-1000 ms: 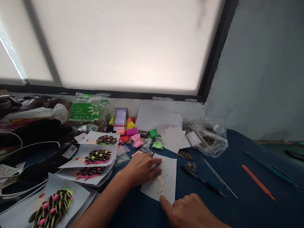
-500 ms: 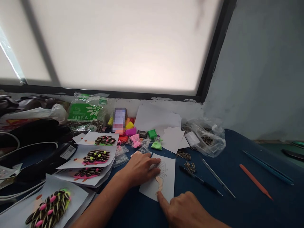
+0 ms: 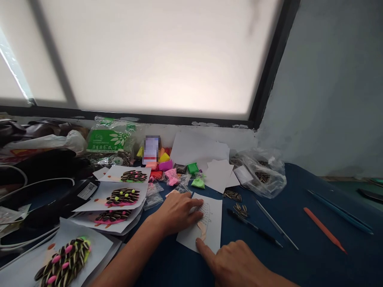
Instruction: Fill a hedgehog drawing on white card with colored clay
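A white sheet of paper with a pencil drawing lies on the dark blue table. Its lower part carries a thin strip of peach-coloured clay. My left hand rests flat on the sheet's left side, fingers apart, covering part of the drawing. With its index finger stretched out, my right hand touches the sheet at the lower end of the clay; its other fingers look curled, and it holds nothing I can see. Right of the sheet are small piles of sunflower seeds and a black pen.
Finished seed-and-clay hedgehog pictures lie at the left. Behind the hands are coloured clay packets, blank paper and a plastic bag of seeds. A silver stick, an orange clay tool and blue tweezers lie right.
My right index fingertip has shifted slightly left and up at the end of the clay strip. The left hand stays on the paper. The whole view has shifted slightly.
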A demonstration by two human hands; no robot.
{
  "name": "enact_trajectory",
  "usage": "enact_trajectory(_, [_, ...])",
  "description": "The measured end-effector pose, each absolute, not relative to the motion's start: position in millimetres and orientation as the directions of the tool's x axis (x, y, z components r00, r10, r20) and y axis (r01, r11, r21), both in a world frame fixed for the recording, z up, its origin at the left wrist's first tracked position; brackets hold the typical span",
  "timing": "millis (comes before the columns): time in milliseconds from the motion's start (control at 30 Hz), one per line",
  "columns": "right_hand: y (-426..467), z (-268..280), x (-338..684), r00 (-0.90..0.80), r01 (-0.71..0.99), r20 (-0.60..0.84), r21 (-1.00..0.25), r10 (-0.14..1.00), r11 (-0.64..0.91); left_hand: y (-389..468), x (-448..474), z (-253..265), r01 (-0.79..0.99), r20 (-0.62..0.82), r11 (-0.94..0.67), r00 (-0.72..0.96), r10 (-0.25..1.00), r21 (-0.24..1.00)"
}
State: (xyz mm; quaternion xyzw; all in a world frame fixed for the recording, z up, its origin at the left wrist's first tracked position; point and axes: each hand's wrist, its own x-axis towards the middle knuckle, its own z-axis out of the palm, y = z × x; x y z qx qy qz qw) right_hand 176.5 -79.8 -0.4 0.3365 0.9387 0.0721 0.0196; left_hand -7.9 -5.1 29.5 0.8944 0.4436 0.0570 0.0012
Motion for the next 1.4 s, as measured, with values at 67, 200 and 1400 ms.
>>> enact_trajectory(67, [-79, -4, 176, -0.779, 0.621, 0.017, 0.157, 0.627, 0.768, -5, -8, 30, 0.792, 0.1, -0.607, 0.601, 0.793, 0.056])
enact_trajectory(200, [-81, -9, 174, -0.791, 0.607, 0.036, 0.171, 0.61, 0.776, -6, -9, 31, 0.791, 0.092, -0.607, 0.601, 0.794, 0.071])
enact_trajectory(1400, [-52, 61, 189, -0.555, 0.729, -0.066, -0.518, 0.829, 0.447, -6, -8, 29, 0.781, 0.081, -0.62, 0.615, 0.784, 0.07])
